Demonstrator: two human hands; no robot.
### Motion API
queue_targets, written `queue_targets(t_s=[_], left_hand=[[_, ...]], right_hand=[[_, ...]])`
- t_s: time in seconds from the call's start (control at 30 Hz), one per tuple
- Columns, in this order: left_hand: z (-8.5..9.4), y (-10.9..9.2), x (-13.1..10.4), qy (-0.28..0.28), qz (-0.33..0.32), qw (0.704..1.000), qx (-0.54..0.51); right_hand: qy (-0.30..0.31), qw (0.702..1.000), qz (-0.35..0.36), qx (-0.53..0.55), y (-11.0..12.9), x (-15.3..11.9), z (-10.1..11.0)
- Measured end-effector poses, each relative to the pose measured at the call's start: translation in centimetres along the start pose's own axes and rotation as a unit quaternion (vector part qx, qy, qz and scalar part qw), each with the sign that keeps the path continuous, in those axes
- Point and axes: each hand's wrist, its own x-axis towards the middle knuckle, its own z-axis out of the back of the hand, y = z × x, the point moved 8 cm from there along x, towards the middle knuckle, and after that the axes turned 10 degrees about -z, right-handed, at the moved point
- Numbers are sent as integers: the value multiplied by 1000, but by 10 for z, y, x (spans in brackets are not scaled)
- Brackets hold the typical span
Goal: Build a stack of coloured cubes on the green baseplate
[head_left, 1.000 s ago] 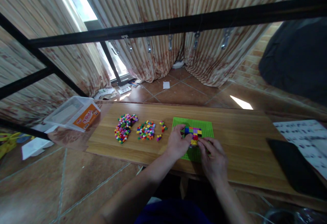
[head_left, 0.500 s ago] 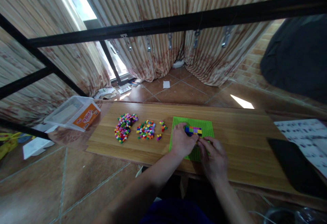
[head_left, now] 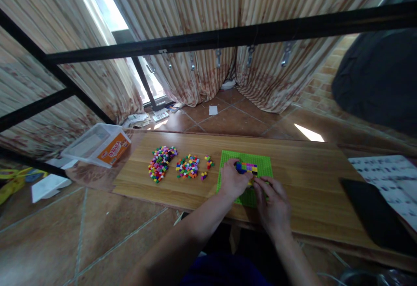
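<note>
Green baseplate (head_left: 263,161), right of centre; brick block (head_left: 246,167) flanked by left hand (head_left: 232,179) and right hand (head_left: 273,202); fingertips bunched, grip obscured.

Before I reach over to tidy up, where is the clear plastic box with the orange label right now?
In the head view, the clear plastic box sits at the far left end of the wooden table, left of the largest brick pile.

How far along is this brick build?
Done: a multicoloured brick patch sits on the green baseplate. In hand: left hand and right hand meet at its near edge; fingers hide their grip. Left: two brick heaps and a few loose bricks remain unplaced; how many are needed isn't shown.
</note>
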Motion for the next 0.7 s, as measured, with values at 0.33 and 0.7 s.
queue_targets(t_s=[0.33,0.7], left_hand=[[56,32,-26,-15,-30,995,-95],[151,87,-59,-57,-114,984,126]], right_hand=[[-13,998,-27,57,7,-26,25],[125,989,30,72,42,-80,-28]])
